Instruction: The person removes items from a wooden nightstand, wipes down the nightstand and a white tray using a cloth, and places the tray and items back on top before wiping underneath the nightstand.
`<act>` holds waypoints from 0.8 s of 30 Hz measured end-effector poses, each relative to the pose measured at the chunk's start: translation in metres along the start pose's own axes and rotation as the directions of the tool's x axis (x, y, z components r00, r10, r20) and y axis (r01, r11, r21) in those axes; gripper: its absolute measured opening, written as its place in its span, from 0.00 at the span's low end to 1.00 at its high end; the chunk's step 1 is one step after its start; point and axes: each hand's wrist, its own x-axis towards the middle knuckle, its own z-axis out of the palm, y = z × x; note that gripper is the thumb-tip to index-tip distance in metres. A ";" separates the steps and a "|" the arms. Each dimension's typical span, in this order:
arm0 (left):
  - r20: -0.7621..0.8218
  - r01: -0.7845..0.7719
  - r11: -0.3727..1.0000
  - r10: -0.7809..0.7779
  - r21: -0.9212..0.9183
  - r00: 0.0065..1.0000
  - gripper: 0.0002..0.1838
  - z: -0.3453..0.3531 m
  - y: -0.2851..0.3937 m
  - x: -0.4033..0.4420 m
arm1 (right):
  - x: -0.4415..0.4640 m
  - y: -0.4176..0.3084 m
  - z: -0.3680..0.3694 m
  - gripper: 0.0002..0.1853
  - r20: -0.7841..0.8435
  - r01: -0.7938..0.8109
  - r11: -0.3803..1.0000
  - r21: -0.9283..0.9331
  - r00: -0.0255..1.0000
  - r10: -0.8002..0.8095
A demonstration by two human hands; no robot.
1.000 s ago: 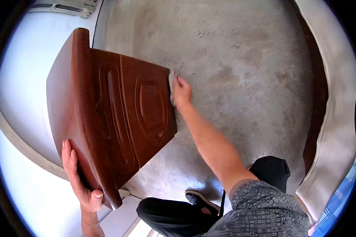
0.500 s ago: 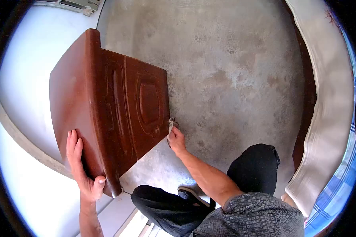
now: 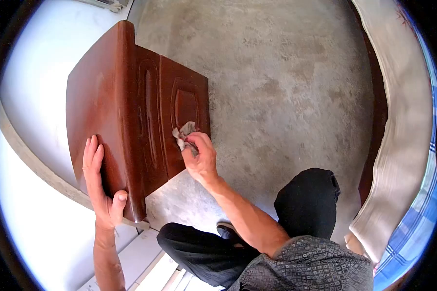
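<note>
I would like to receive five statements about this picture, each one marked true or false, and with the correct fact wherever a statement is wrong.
1. The right hand holds a crumpled cloth. True.
2. The left hand grips a bottle. False: it holds no bottle; it rests on the top of the brown bedside cabinet.
3. Black trousers cover the person's legs. True.
4. The cloth lies alone on the floor. False: it is in the right hand, at the panelled front of the cabinet.
5. Blue checked fabric shows at the right side of the picture. True.
</note>
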 end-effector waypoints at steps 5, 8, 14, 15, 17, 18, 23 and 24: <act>-0.005 -0.022 1.000 0.022 0.008 1.000 0.52 -0.001 0.006 0.003 | 0.002 0.077 -0.018 0.10 0.030 -0.028 0.959 -0.283 0.999 0.039; 0.000 -0.037 0.999 0.037 -0.007 0.999 0.50 0.000 0.002 0.001 | -0.005 0.094 -0.027 0.12 0.072 -0.128 0.944 -0.304 0.985 0.157; -0.005 -0.043 0.999 0.043 -0.003 0.999 0.49 0.001 0.005 0.003 | -0.011 0.025 -0.009 0.13 -0.012 0.058 0.988 -0.142 0.998 -0.060; -0.003 -0.047 0.999 0.047 0.005 0.999 0.49 0.000 0.006 0.001 | -0.004 0.032 -0.013 0.12 0.040 0.075 0.980 -0.185 0.997 -0.069; -0.009 -0.046 0.999 0.046 0.000 0.999 0.49 0.001 0.003 0.001 | 0.004 0.047 -0.013 0.10 0.085 0.116 0.961 -0.250 0.992 -0.097; -0.001 -0.034 0.999 0.034 -0.003 0.999 0.49 0.002 0.003 -0.001 | 0.007 0.044 -0.015 0.10 0.089 0.119 0.960 -0.252 0.991 -0.100; -0.005 -0.028 1.000 0.028 0.001 1.000 0.48 -0.001 0.008 -0.002 | 0.006 0.054 -0.023 0.11 0.127 0.062 0.907 -0.417 0.992 -0.009; 0.001 -0.029 1.000 0.029 0.002 1.000 0.47 -0.001 0.007 -0.001 | 0.011 0.053 -0.025 0.11 0.135 -0.017 0.904 -0.427 0.987 0.082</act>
